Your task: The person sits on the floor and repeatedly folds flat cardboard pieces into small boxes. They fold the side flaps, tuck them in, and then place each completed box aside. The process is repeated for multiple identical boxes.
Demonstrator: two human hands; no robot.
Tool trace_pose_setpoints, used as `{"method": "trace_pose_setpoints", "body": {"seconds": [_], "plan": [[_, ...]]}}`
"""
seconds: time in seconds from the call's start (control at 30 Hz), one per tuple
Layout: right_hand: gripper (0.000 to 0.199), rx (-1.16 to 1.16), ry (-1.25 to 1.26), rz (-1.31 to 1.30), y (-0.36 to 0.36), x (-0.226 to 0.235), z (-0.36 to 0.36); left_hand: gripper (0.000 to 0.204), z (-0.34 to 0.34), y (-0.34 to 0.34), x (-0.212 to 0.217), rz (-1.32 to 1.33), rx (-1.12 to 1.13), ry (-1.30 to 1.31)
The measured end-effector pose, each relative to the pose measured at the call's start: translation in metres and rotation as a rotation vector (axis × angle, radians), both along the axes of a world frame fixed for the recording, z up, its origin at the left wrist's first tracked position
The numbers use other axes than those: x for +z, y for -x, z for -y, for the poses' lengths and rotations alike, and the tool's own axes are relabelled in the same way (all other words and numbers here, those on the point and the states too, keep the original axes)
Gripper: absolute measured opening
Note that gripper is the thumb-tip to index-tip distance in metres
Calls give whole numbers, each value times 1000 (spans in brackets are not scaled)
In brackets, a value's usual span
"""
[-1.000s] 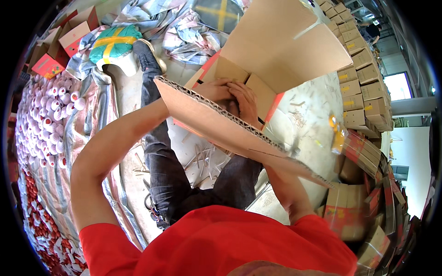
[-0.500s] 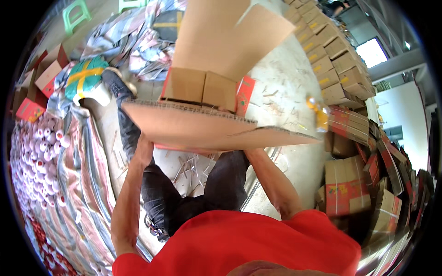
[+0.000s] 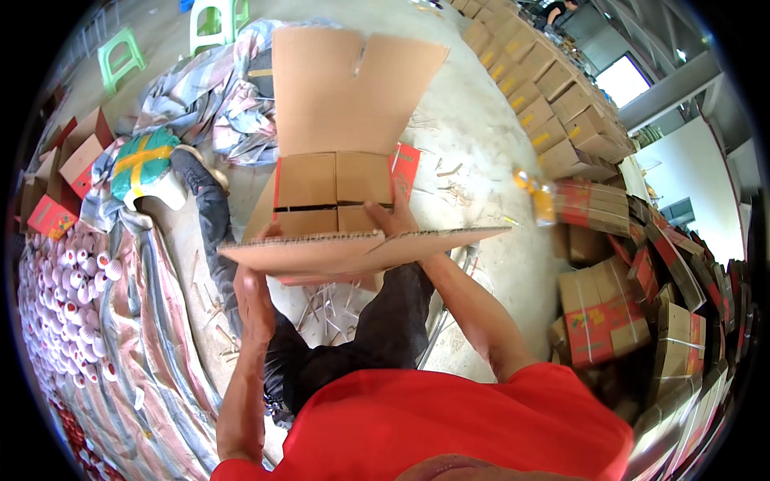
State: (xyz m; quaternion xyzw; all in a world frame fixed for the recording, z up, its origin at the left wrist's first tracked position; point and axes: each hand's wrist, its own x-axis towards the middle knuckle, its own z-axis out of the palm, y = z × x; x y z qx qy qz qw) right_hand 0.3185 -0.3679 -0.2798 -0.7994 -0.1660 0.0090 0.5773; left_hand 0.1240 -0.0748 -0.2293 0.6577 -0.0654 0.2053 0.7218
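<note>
In front of me is an open cardboard carton (image 3: 365,88), brown with red sides, its far flap standing up. Several brown cardboard blocks with dark seams between them (image 3: 308,179) fill its inside; whether they are small boxes or folded pieces I cannot tell. The near flap (image 3: 353,255) tilts toward me. My left hand (image 3: 255,280) holds the carton at that flap's left end, fingertips curled over its edge. Beyond the same flap, my right hand (image 3: 391,218) rests by the cardboard blocks with fingers apart, its wrist partly covered by the flap.
Tall rows of brown cartons (image 3: 553,96) stand far right. Bundled flat cartons (image 3: 605,313) lean at the right. Netted round items (image 3: 76,297) lie on a striped cloth (image 3: 152,337) at left. A stool with a green, yellow-taped top (image 3: 146,164) stands near my foot. Cardboard scraps litter the floor.
The near flap has tipped lower, showing more of the carton's inside. My right hand has come up over the flap's edge into view. My left fingertips now show over the edge.
</note>
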Motion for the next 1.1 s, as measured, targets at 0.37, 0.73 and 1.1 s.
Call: {"method": "trace_pose_setpoints", "body": {"seconds": [0.37, 0.73, 1.1], "plan": [[78, 4, -194, -225, -3, -6, -11, 31, -16, -26, 106, 89, 52, -242], [77, 15, -110, -291, 8, 29, -28, 40, -20, -69, 98, -335, -43, -8], [66, -245, 282, 993, 27, 96, -12, 41, -15, -49, 74, -494, -86, 122]]}}
